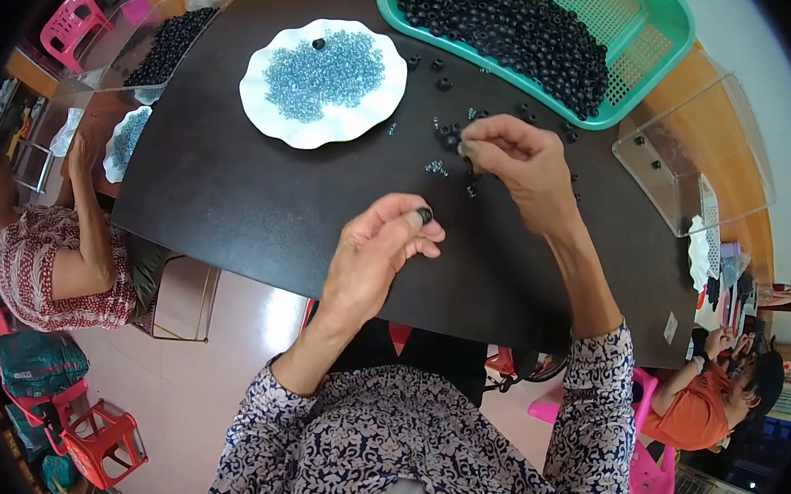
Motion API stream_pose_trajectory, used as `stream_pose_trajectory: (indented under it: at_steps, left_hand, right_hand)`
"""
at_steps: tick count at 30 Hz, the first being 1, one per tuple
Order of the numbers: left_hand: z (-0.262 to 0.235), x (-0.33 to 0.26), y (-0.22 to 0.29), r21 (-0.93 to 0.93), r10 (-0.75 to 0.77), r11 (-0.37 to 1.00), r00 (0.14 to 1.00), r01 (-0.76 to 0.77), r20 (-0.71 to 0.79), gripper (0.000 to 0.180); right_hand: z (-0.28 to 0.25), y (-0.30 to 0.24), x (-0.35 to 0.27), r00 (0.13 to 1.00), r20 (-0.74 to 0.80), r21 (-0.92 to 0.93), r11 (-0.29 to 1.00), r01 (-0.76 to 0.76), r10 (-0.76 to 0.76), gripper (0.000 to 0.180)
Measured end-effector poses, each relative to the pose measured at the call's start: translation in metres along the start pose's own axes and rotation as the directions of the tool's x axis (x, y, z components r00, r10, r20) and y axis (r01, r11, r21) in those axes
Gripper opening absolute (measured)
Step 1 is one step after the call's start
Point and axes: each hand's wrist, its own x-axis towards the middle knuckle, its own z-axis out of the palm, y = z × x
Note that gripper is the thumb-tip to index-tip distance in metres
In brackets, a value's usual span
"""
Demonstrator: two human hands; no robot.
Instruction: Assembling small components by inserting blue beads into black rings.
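Black bead was pinched in left hand; right hand hovered over loose beads at two o'clock, grip unclear, likely mid-pickup, next move needing precision.

Head view: fisheye on wearer's head, facing steeply down, close in; left hand mid-dial, right hand toward 2, counter reaching 12 o'clock.
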Motion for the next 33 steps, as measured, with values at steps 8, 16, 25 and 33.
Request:
stream_pose_trajectory:
  at_steps: [8, 16, 25, 33]
  left_hand:
    - [0.006, 0.005, 0.001, 0.104, 0.049, 0.993, 0.999, -0.050, 0.017, 0.020]
    - [0.010, 0.000, -0.003, 0.449, 0.199, 0.865, 0.974, -0.225, 0.104, 0.019]
    - [0.009, -0.001, -0.003, 0.482, 0.127, 0.857, 0.980, -0.186, 0.152, 0.020]
    - [0.007, -0.002, -0.004, 0.474, 0.047, 0.873, 0.987, -0.114, 0.151, 0.019]
  right_hand:
    - [0.013, 0.014, -0.061, 0.999, -0.032, 0.178, 0.984, -0.014, 0.020, 0.017]
    - [0.024, 0.022, -0.073, 0.996, -0.081, 0.241, 0.968, 0.066, -0.047, 0.016]
    - [0.020, 0.029, -0.075, 0.997, -0.031, 0.184, 0.980, 0.079, -0.075, 0.015]
    - [0.018, 0.031, -0.078, 0.998, -0.020, 0.213, 0.975, 0.062, -0.059, 0.018]
